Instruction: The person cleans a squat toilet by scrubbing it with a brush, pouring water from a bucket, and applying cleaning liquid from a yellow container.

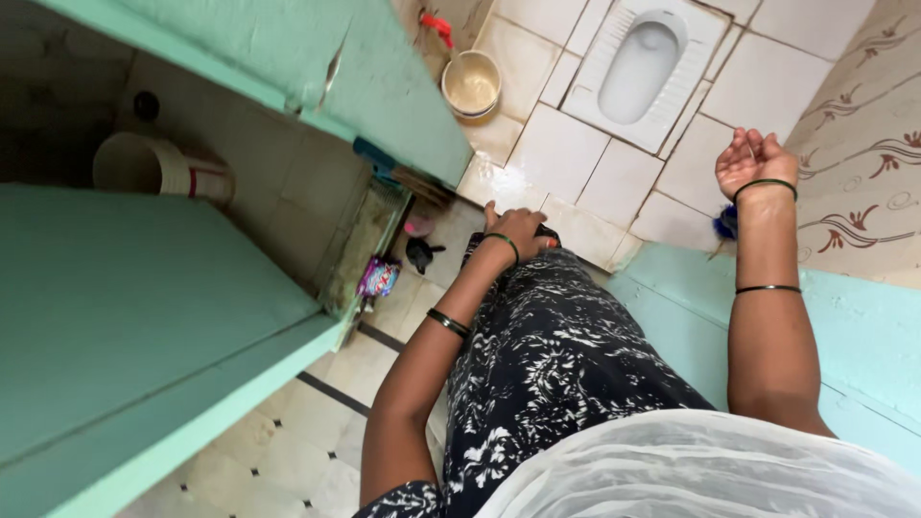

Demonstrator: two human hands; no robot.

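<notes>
Both arms reach down — left hand (pixel 518 230) loose, right hand (pixel 753 158) open, empty; bucket (pixel 471 84) holds murky water.

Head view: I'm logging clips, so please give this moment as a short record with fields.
Setting: tiled washroom floor at a green doorway
Left hand: lowered near the knee, holding nothing
Right hand: raised, palm up, fingers curled, empty
Fixture: white squat toilet
Nearby: small bucket

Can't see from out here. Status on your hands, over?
Left hand down by the knee, empty. Right hand raised, open, empty, above white floor tiles. Small bucket beyond, untouched.
</notes>
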